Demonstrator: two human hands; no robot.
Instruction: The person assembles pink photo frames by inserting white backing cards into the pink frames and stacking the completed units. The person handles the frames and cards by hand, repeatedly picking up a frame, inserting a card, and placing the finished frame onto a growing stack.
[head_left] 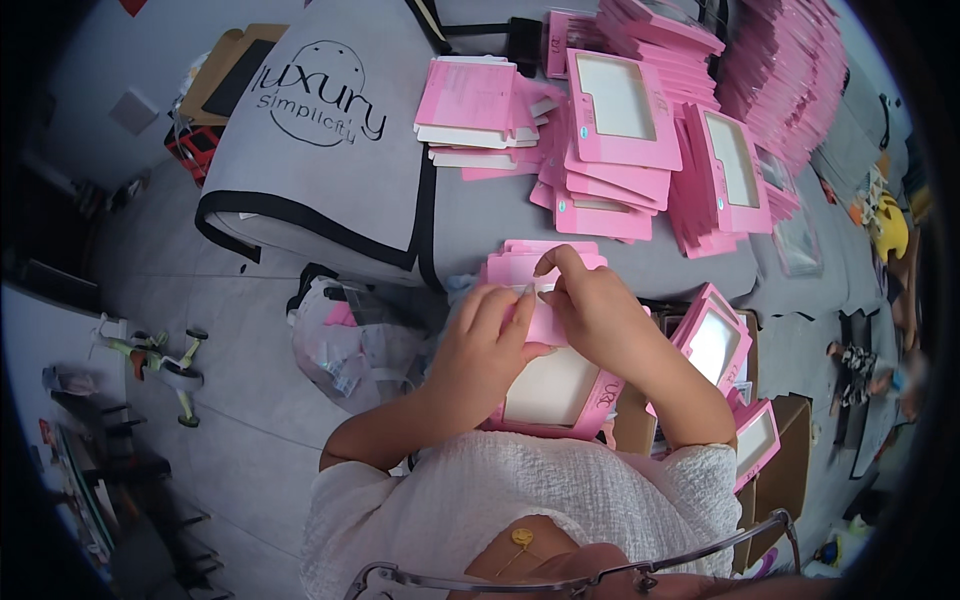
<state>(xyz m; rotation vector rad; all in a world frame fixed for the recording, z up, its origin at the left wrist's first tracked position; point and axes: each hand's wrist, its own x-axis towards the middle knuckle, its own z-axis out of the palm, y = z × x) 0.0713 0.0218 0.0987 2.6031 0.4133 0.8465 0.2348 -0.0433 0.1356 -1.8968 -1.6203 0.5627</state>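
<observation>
In front of my body lies a pink window box (553, 388) with a pale window panel. My left hand (482, 342) grips its upper end from the left, thumb bent inward on the pink card. From the right, my right hand (592, 308) pinches at the same end with its index finger curled. The fingertips of both hands meet over the pink flap, and they cover what is between them. Just beyond the hands, more pink card (540, 255) rests against the sofa's front.
On the grey sofa (480, 225) stand stacks of pink window boxes (622, 110) and flat pink sheets (468, 95). A clear plastic bag (350, 345) sits on the floor to the left. More window boxes (712, 345) fill a cardboard box (782, 465) at my right. A small tricycle (160, 360) stands far left.
</observation>
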